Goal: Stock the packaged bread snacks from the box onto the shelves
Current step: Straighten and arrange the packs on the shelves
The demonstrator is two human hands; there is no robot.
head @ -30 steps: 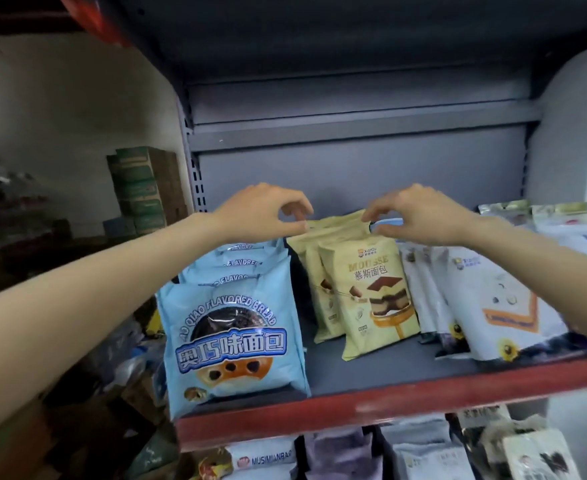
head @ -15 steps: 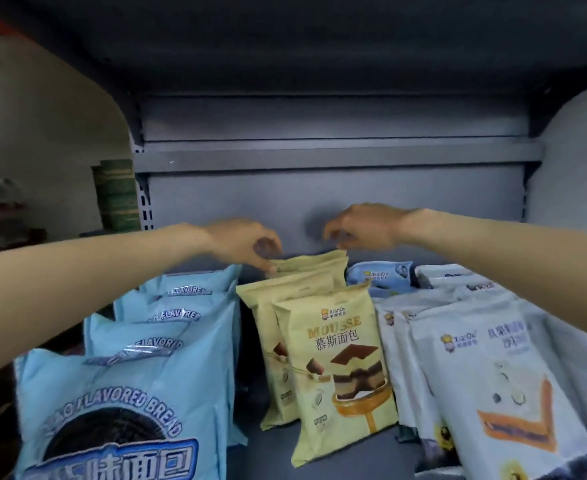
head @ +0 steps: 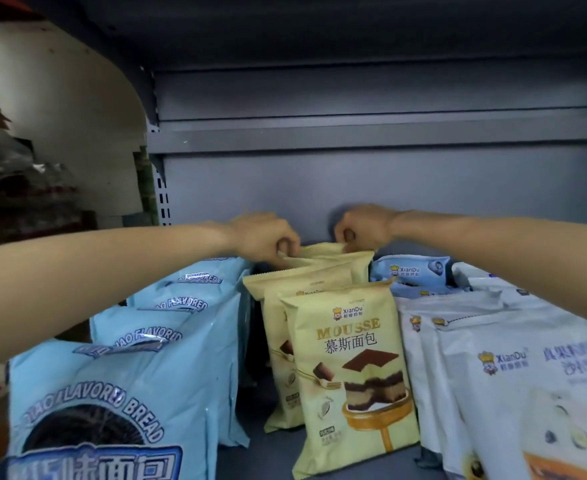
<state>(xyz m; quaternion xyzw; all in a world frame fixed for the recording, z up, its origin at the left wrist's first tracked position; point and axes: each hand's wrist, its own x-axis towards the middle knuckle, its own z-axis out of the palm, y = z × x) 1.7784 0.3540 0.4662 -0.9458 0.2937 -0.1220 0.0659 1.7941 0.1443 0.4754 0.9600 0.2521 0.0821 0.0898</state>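
Note:
A row of yellow mousse bread packs [head: 351, 368] stands upright in the middle of the grey shelf [head: 274, 455]. Both my hands reach to the back of that row. My left hand [head: 266, 237] pinches the top left edge of the rearmost yellow pack [head: 323, 256]. My right hand [head: 361, 228] pinches its top right edge. Light blue flavored bread packs [head: 129, 386] fill the row on the left. White packs [head: 513, 375] fill the row on the right. The box is out of view.
The grey back panel [head: 354, 181] of the shelf stands close behind my hands, and the upper shelf [head: 319, 26] hangs overhead. A small blue pack [head: 413, 271] lies behind the white row. A white wall [head: 70, 126] and dark clutter sit far left.
The view has moved closer and deeper into the shelf. Both hands have gone further back and now pinch the top corners of the rearmost yellow pack.

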